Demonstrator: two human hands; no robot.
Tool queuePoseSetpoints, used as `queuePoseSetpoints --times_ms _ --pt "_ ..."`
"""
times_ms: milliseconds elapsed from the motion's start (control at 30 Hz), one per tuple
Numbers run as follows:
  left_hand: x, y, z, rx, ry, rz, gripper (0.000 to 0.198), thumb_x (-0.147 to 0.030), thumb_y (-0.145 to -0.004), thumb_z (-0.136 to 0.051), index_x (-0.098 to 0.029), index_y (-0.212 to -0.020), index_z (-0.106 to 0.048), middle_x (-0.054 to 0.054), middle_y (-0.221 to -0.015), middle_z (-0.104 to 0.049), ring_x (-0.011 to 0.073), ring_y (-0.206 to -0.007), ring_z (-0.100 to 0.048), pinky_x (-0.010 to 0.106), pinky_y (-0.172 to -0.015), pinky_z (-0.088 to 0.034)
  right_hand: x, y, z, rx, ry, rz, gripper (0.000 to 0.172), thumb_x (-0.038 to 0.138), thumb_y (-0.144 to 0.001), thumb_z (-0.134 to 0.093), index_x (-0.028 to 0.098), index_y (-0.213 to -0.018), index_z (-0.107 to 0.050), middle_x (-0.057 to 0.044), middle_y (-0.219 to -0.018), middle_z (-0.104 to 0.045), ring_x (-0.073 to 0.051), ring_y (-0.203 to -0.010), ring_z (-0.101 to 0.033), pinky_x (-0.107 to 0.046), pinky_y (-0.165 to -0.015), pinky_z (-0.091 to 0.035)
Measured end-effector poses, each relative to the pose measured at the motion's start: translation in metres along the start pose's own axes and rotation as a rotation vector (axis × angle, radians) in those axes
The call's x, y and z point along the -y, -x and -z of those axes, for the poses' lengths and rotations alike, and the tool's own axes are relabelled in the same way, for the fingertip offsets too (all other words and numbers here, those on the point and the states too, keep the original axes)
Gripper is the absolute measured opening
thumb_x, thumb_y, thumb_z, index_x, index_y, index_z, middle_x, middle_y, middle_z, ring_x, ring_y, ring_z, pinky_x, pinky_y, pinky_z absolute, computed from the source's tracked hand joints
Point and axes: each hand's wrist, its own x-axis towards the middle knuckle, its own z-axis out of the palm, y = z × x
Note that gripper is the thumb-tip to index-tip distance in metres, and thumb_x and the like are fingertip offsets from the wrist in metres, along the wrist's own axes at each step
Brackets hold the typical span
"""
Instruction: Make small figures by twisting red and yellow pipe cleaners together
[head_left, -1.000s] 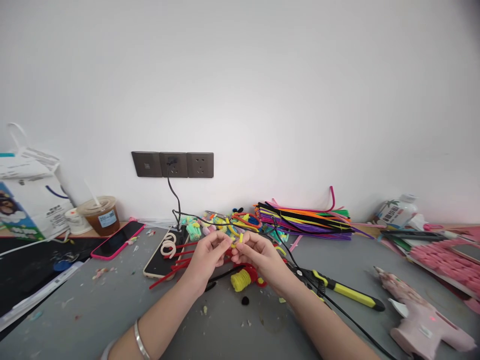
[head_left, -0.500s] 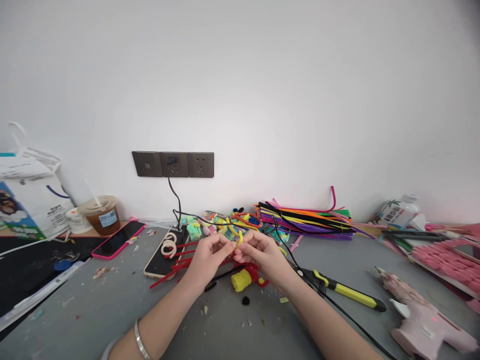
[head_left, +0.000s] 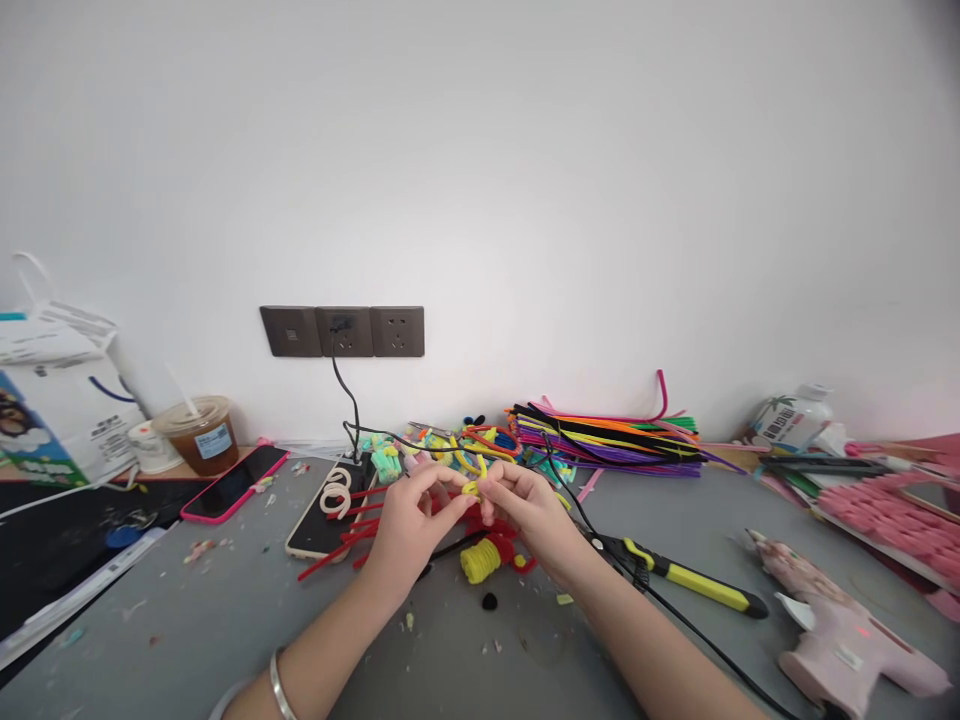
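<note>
Between both hands, above the middle of the table, is a short bent yellow pipe cleaner (head_left: 472, 488). My right hand (head_left: 525, 505) pinches it between thumb and fingers. From the other side my left hand (head_left: 420, 510) has its thumb and forefinger closed at the loop's left end. Just below them lies a yellow coiled pipe-cleaner piece (head_left: 480, 561) joined to a red part (head_left: 511, 548). Several red pipe cleaners (head_left: 322, 566) stick out to the left, partly behind my left hand. A small black pompom (head_left: 490, 601) sits nearer to me.
Along the wall lie a bundle of coloured pipe cleaners (head_left: 615, 440) and a heap of small bent pieces. Yellow-handled pliers (head_left: 697, 586) and a pink glue gun (head_left: 832, 640) are at right, crossed by a black cable. Phones (head_left: 236, 485) and a drink cup (head_left: 202, 440) stand at left.
The yellow pipe cleaner now shows more clearly as a small loop between my fingertips. My left fingers have opened out slightly, and the view has shifted a little.
</note>
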Motion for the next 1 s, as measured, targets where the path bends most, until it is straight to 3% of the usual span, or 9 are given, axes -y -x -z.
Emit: queuePoseSetpoints --times_ms 233,500,600,733,1000 --pt "0.005 0.001 -0.001 -0.137 -0.125 -0.365 0.003 -0.018 -0.083 -0.068 -0.019 -0.083 -0.071 0.001 -0.079 -0.063 0.0127 -0.072 -0.062 0.026 -0.075 -0.051 -0.003 0.001 -0.003 -0.008 -0.001 0.018 0.038 0.047 -0.079 -0.072 0.019 -0.064 -0.050 0.007 -0.048 -0.047 -0.007 -0.046 -0.032 -0.024 -0.050 -0.026" --pt "0.000 0.003 -0.001 -0.179 -0.092 -0.404 0.007 -0.014 -0.081 -0.069 -0.019 -0.081 -0.073 0.001 -0.077 -0.069 0.0128 -0.072 -0.065 0.024 -0.076 -0.054 0.001 0.006 -0.010 0.019 -0.131 0.035 0.038 0.046 -0.079 -0.072 0.019 -0.065 -0.049 0.007 -0.050 -0.044 -0.008 -0.049 -0.033 -0.024 -0.054 -0.027" --pt "0.000 0.004 -0.001 -0.169 -0.056 -0.365 0.008 -0.014 -0.081 -0.069 -0.020 -0.081 -0.075 0.001 -0.077 -0.070 0.0135 -0.072 -0.066 0.024 -0.075 -0.054 0.001 0.006 -0.011 0.015 -0.234 0.003 0.036 0.042 -0.077 -0.076 0.018 -0.067 -0.051 0.006 -0.052 -0.046 -0.007 -0.050 -0.036 -0.022 -0.055 -0.031" --pt "-0.001 0.003 0.000 -0.153 0.037 -0.246 0.007 -0.017 -0.080 -0.070 -0.020 -0.077 -0.075 0.002 -0.074 -0.071 0.0149 -0.072 -0.065 0.025 -0.073 -0.053 0.000 0.005 -0.011 0.014 -0.323 -0.030 0.030 0.038 -0.073 -0.080 0.018 -0.075 -0.058 0.003 -0.066 -0.056 -0.008 -0.060 -0.050 -0.021 -0.062 -0.040" --pt "-0.007 -0.002 -0.002 0.028 0.388 0.262 0.023 -0.039 -0.078 -0.069 -0.017 -0.081 -0.070 0.004 -0.073 -0.067 0.0140 -0.064 -0.058 0.023 -0.055 -0.043 0.001 0.004 -0.010 -0.003 -0.239 0.054 0.029 0.038 -0.073 -0.080 0.020 -0.077 -0.058 0.002 -0.075 -0.060 -0.012 -0.070 -0.060 -0.026 -0.074 -0.050"
